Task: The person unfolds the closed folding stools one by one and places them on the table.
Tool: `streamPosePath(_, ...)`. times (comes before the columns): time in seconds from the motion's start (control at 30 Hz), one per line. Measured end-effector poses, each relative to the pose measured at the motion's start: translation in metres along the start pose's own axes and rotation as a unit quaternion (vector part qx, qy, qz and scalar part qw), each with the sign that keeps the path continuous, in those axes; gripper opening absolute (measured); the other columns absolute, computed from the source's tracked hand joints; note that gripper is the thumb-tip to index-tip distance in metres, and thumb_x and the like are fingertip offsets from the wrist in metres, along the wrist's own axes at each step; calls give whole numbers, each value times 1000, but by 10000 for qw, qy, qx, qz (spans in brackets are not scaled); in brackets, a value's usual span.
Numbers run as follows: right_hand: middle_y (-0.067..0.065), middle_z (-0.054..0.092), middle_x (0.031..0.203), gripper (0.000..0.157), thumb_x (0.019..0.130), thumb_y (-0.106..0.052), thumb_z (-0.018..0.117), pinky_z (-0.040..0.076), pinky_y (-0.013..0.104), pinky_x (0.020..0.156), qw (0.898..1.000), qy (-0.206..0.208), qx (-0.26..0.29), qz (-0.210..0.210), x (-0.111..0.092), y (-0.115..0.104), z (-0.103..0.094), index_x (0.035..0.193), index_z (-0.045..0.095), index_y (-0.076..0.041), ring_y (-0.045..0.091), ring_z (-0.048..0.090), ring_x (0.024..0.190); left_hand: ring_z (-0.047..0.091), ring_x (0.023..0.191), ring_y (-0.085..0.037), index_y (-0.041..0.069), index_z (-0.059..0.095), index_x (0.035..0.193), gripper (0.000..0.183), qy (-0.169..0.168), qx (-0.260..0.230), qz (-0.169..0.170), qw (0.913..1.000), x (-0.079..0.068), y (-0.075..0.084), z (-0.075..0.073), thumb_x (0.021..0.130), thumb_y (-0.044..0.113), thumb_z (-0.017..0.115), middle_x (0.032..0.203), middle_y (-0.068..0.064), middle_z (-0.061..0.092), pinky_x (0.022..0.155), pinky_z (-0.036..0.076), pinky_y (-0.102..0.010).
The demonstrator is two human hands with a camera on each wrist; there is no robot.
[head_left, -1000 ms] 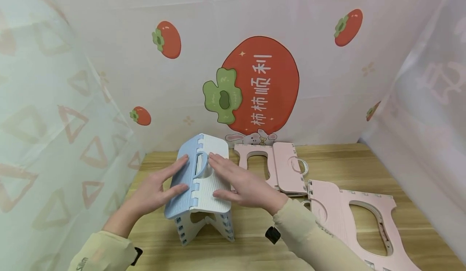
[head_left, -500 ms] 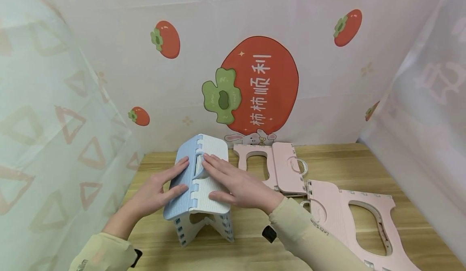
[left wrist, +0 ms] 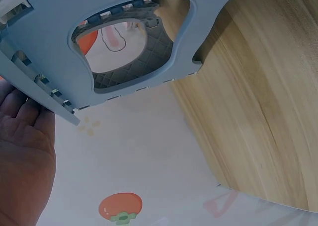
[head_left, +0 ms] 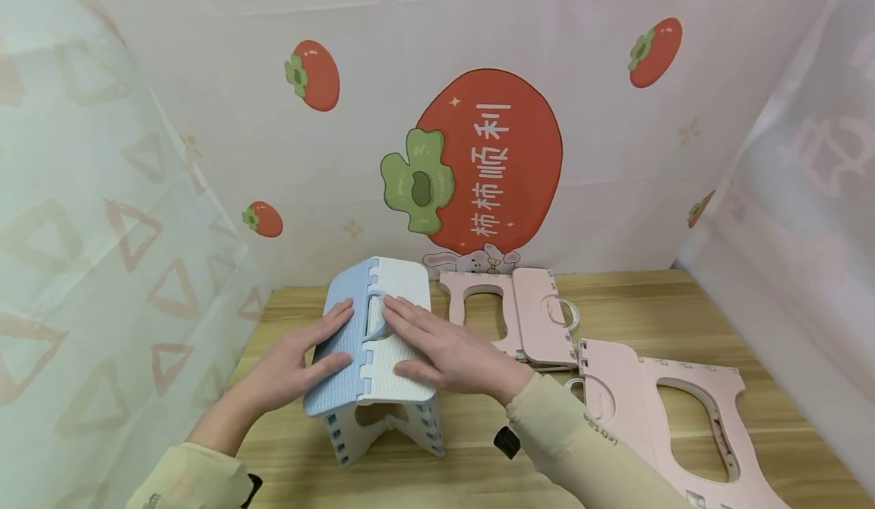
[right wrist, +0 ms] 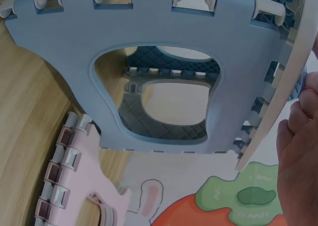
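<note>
A blue-and-white folding step stool (head_left: 399, 277) stands on its legs on the table, its two seat halves sloping like a roof. My left hand (head_left: 287, 365) lies on the blue half (head_left: 349, 285), fingers spread and fairly straight. Across the white half rests my right hand (head_left: 454, 349), its fingertips at the curved carry handle (head_left: 375, 334) in the middle. From below, a stool leg (left wrist: 54, 62) with a large opening shows in the left wrist view. The right wrist view shows the leg on the other side (right wrist: 159, 32), with my right hand (right wrist: 300, 156) beyond the seat edge.
Two pink folding stools lie folded out on the wooden table (head_left: 465, 456): one at the back (head_left: 536, 315), the other at the front right (head_left: 629, 387). Printed cloth walls (head_left: 342, 152) enclose the table at the back and both sides.
My right hand has slid left toward the handle. The seat halves have flattened slightly, and the blue half's outer edge and the legs have spread a little. Both pink stools have stayed put.
</note>
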State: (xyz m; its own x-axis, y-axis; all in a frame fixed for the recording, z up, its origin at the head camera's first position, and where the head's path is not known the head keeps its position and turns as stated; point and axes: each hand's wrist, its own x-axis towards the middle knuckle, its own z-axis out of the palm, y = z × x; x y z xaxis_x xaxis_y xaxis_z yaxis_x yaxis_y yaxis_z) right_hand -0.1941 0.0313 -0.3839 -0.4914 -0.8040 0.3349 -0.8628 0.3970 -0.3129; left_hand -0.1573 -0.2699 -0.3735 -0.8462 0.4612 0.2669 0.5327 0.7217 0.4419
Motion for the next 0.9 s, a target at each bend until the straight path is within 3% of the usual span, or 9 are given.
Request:
streamPosePath(0.23,-6,8,172,74,106,-46,51,41,39,117,9998,-33,173,122,-3,-1,3,166,15,-20,10,19,155,38,148,-30,18,42,158,68,-96,-41,-187,9998,-2,0,-1,98,36,69,164,1,36,110,18,-3)
streamPosePath(0.37,-8,7,172,73,107,-46,49,39,40,119,9996,-69,223,172,-5,-1,4,166,14,-21,10,18,155,38,148,-29,18,42,157,68,-126,-24,-234,9996,-3,0,0,98,38,69,164,2,36,111,20,-6)
streamPosePath(0.67,-2,11,172,69,108,-44,47,29,38,124,9997,-93,180,138,-7,-1,6,165,17,-17,12,12,157,37,149,-29,18,44,157,68,-245,83,-312,9992,-4,2,-1,98,40,69,164,2,36,118,34,-24)
streamPosePath(0.9,1,15,172,66,109,-43,44,19,33,127,9999,-137,46,69,-9,-1,7,164,21,-14,13,12,157,35,150,-29,18,42,158,70,-455,108,-400,9981,-2,5,-2,98,45,67,165,1,34,115,38,-51)
